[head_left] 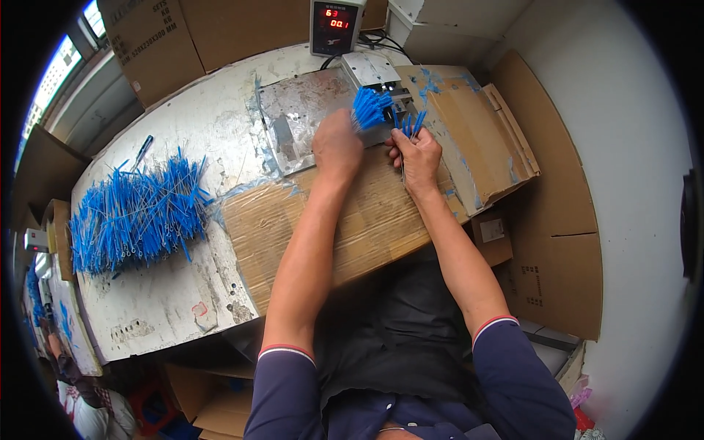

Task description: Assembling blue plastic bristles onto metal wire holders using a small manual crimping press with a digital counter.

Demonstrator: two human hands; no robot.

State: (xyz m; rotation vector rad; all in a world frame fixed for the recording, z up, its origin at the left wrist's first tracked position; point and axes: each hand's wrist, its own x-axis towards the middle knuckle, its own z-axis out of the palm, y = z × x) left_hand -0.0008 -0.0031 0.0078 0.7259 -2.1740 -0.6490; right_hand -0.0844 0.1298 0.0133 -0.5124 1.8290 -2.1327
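My left hand point(338, 147), slightly blurred, is closed round a thick bundle of blue-ended wire pieces point(372, 108). Their blue ends fan out past my fingers toward the small metal machine point(370, 71). Close on its right, my right hand point(416, 156) pinches a few more wire pieces point(413, 123), blue ends up and thin bare wires hanging below the palm. A large heap of the same wire pieces point(139, 213) lies on the worktable point(176, 293) at the left; small loops show on some wire ends.
A device with a red lit display point(336, 26) stands at the back. Under my hands lie a metal plate point(293, 110) and flattened cardboard point(315, 220). A cardboard piece point(477, 132) stands to the right. A pen point(144, 149) lies behind the heap. Another person point(81, 389) is at lower left.
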